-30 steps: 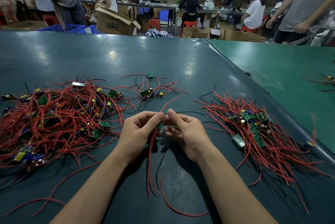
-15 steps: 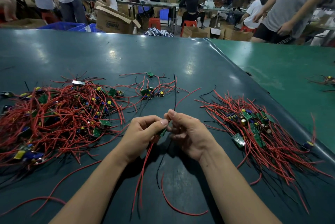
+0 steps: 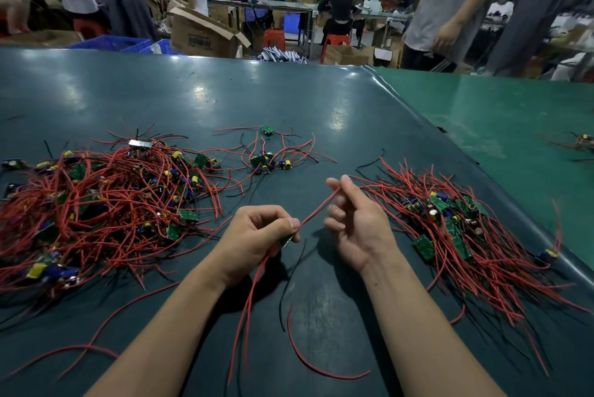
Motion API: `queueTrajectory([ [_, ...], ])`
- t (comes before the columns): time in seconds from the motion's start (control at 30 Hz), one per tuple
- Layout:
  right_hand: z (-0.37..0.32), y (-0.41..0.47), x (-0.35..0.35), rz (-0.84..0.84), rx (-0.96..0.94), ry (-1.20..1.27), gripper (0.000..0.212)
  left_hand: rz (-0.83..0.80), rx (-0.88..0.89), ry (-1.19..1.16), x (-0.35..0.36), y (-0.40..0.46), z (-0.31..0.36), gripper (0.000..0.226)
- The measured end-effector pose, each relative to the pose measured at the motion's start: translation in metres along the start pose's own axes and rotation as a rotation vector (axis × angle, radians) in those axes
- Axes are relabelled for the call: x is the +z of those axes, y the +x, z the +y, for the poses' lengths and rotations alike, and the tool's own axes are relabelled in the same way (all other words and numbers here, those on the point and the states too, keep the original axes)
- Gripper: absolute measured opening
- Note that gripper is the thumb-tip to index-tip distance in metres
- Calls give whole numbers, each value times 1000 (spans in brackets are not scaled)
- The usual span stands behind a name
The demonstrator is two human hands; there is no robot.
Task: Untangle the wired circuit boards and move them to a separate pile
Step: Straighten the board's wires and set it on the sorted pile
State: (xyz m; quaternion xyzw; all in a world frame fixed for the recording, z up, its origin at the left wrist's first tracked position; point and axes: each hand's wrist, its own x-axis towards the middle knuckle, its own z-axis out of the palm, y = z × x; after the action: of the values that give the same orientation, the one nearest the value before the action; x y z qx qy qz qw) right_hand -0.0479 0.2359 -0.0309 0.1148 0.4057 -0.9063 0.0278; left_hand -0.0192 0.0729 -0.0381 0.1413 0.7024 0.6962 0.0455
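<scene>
- Small green circuit board (image 3: 287,240) pinched in the left hand (image 3: 254,244), held low over the dark green tabletop (image 3: 225,101) between the two piles.
- Left fingers (image 3: 291,225) curled round the board, thumb on top; red wires hanging down from under the fist toward the near edge, a thin black one beside them.
- One red wire (image 3: 316,211) stretched taut, rising up and to the right from the board to the right hand (image 3: 356,223).
- Right hand palm-up, thumb and forefinger pinching that wire near its far end, remaining fingers loosely bent.
- Tangled pile (image 3: 96,204) on the left: red leads, green boards, yellow and blue parts, densely knotted.
- Sorted pile (image 3: 466,229) on the right, just beside the right hand, leads fanned roughly the same way.
- Small cluster (image 3: 268,162) of a few boards farther back, between the piles.
- Loose red wire (image 3: 308,361) curved on the tabletop between the forearms.
- Lighter green mat (image 3: 514,126) adjoining on the right.
- Beyond the far edge: cardboard box (image 3: 202,33), red stools, people at benches.
</scene>
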Motion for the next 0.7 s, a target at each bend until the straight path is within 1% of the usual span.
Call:
queueTrajectory([
  [0.07, -4, 0, -3, -55, 61, 141, 34, -6, 3, 4, -1, 0, 0, 29],
  [0.13, -7, -2, -5, -150, 135, 257, 42, -28, 0, 5, 0, -1, 0, 28],
  [0.2, -8, -3, -5, -189, 133, 234, 43, -50, -3, 6, 0, -1, 0, 26],
  [0.3, -7, -1, -4, -115, 87, 172, 47, -48, -7, 16, 0, -1, 1, 26],
  [0.37, -6, 0, -3, -40, 24, 134, 38, -10, 0, 19, 1, -1, 1, 26],
  [0.47, -5, -2, -3, -56, -38, 32, 25, 45, 12, 34, 1, 0, 0, 27],
  [0.53, -1, -5, -3, -96, -53, -128, 20, 58, 17, 35, 1, 0, -1, 26],
  [0.63, 8, -10, 1, -148, -17, -365, 20, 56, 15, 5, 2, -1, -2, 24],
  [0.7, 13, -12, 4, -184, 0, -479, 25, 85, 22, -13, 1, 0, -2, 23],
])
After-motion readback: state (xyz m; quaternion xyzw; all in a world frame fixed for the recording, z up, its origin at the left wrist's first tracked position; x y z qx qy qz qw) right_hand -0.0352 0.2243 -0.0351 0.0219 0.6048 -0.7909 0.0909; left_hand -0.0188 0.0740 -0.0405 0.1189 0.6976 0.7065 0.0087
